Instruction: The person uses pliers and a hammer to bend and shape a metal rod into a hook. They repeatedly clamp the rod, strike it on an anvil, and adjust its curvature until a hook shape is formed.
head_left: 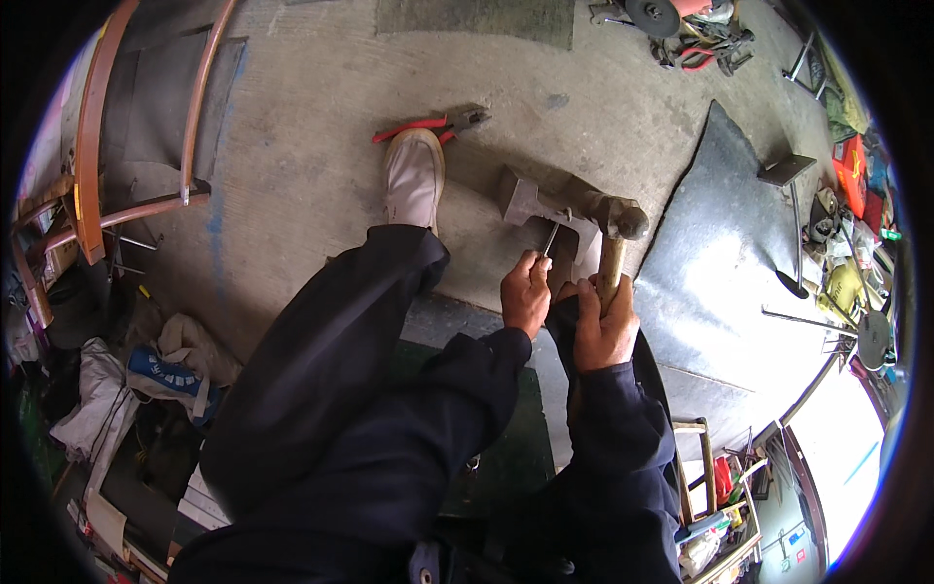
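Rod (552,240) and hammer (615,232) at the metal block (528,202).
My left hand (526,295) pinches the rod before the block; my right hand (605,329) grips the hammer, head at the block's right end.

Workshop, concrete floor (311,136), red-handled pliers (463,121), hammer (623,218)

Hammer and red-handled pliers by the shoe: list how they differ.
The hammer is gripped in the right hand; the pliers lie on the floor by the shoe, with no hand on them.
The hammer has a single pale, wooden-looking handle; the pliers have two red ones.
The hammer's head is a thick, blunt block; the pliers' metal end is slimmer.
Both are hand tools.
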Demonstrator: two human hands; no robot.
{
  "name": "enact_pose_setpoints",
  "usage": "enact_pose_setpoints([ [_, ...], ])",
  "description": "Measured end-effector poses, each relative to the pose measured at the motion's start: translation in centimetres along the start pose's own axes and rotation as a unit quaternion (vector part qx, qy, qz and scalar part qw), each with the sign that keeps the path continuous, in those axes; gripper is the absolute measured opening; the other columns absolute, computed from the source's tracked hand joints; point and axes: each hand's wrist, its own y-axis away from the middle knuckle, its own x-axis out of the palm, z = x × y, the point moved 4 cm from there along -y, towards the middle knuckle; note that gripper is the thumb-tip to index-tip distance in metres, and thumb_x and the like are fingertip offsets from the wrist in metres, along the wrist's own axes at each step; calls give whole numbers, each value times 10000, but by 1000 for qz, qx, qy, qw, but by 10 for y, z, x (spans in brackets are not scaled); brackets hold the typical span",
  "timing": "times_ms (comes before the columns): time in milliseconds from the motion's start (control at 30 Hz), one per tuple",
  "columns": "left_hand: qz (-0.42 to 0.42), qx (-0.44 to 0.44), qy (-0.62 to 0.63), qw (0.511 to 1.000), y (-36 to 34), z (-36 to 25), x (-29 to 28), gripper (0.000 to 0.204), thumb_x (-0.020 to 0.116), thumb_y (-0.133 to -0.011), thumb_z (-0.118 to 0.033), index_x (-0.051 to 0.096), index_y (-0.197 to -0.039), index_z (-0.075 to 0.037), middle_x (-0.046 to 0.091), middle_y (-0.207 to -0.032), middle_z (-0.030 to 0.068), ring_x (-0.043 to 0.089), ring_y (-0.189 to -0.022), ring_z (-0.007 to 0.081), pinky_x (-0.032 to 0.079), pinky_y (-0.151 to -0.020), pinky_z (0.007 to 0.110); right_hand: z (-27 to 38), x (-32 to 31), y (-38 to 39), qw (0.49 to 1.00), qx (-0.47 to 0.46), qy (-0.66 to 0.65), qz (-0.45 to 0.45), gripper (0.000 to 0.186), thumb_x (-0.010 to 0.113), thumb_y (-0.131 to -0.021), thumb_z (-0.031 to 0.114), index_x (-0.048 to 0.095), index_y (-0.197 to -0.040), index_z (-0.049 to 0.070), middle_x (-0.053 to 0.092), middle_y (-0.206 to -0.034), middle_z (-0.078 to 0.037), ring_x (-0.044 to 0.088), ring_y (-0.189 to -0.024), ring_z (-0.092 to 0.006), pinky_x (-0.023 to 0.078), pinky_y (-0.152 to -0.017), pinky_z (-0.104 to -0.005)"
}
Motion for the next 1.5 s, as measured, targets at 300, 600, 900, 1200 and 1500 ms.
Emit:
enact_pose_setpoints([
  [300,16,-6,5,1000,-6,0,-1,199,560,-994,-202,612,-944,-17,633,-791,177,606,-728,333,484,-703,407,13,8,-16,999,0,46,21,226,652,-981,201,548,-992,1,643,-750,-176,659,-658,-317,506,-603,-408],
  [600,22,4,-35,999,-3,2,-3,234,566,-993,-223,597,-921,-3,653,-836,208,622,-777,385,485,-729,434,39,-17,-7,980,-112,149,-74,207,636,-950,102,575,-1126,12,662,-739,-158,671,-661,-302,529,-619,-416],
  [900,12,11,-6,1000,-4,-9,0,269,556,-1018,-240,583,-896,-1,551,-725,144,513,-676,258,451,-673,386,40,-29,-10,997,-33,-6,-69,175,660,-955,117,554,-1026,-3,695,-782,-201,732,-709,-320,541,-608,-373],
  [1200,5,4,14,1000,-3,-6,0,216,566,-1028,-195,621,-935,-9,525,-715,15,464,-675,113,421,-632,298,14,-6,-7,999,8,27,-20,208,666,-949,160,571,-1037,-2,689,-832,-218,718,-759,-352,541,-668,-397],
  [1500,-5,-6,-2,1000,-2,0,2,213,572,-1010,-211,627,-943,-16,609,-764,131,561,-691,253,466,-672,370,-8,11,1,999,27,17,9,237,655,-966,184,561,-1075,-4,693,-846,-208,714,-769,-327,537,-691,-387],
])
